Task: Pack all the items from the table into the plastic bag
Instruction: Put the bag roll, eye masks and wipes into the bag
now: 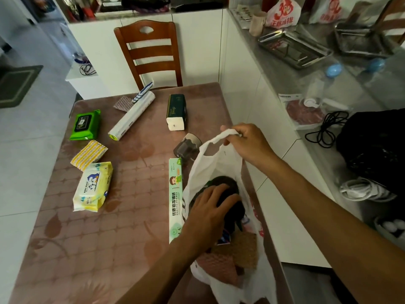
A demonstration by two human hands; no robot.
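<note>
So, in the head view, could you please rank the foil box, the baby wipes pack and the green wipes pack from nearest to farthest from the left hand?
From the left hand:
1. Foil box, right beside it.
2. Baby wipes pack, to its left.
3. Green wipes pack, far left, farther up the table.

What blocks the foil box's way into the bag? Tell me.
Mainly the left hand, which fills the mouth of the plastic bag as it pushes a dark item in. The foil box lies right beside the bag, with nothing between them. The right hand holds a handle up.
</note>
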